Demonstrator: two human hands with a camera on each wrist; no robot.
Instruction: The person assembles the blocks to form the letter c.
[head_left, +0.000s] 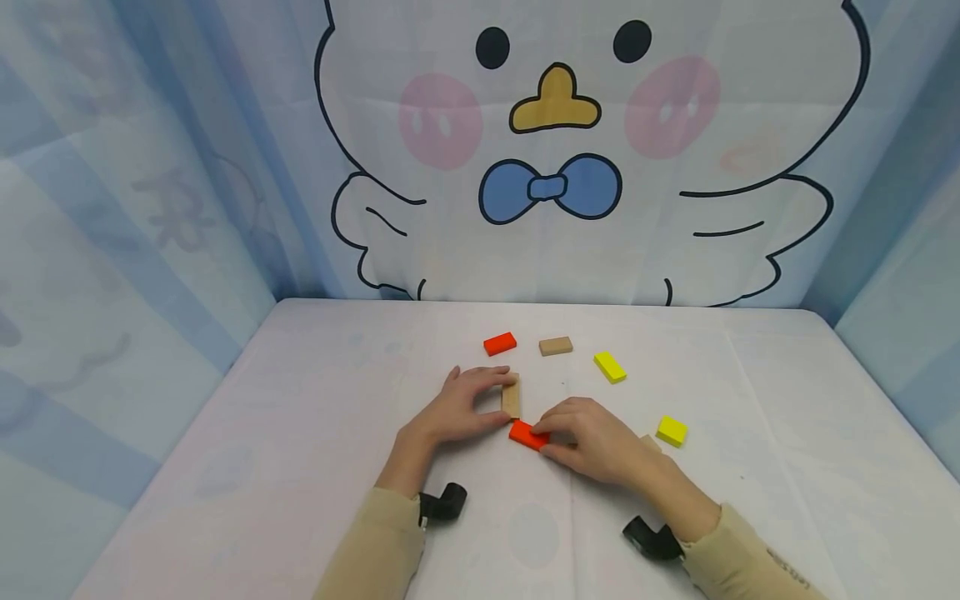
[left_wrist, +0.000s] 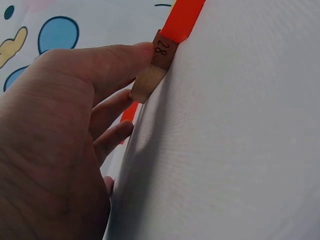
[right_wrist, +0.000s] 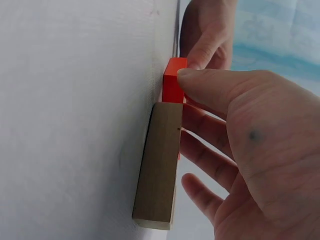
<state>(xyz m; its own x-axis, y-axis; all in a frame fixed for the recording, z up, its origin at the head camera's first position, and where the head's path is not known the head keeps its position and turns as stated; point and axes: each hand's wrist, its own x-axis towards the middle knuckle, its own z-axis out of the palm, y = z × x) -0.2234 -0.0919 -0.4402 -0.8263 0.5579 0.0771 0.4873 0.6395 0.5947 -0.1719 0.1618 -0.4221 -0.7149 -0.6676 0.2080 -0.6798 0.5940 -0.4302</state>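
Observation:
My left hand [head_left: 459,408] grips a plain wooden block [head_left: 511,398] by its two ends, thumb at the near end and fingers at the far end. In the left wrist view that block [left_wrist: 150,80] lies on the cloth, its face marked 28. A red block [head_left: 528,435] lies at an angle by its near end, pinched by the thumb and fingers of my right hand [head_left: 600,440]. The left wrist view shows the two blocks' ends close together; whether they touch I cannot tell. Another wooden block [right_wrist: 160,165] lies under the right hand, mostly hidden in the head view.
Behind the hands lie a second red block [head_left: 499,343], a wooden block [head_left: 556,346] and a yellow block [head_left: 610,367]. Another yellow block [head_left: 671,431] is right of the right hand. A printed curtain [head_left: 555,250] stands along the back edge of the white table [head_left: 262,467].

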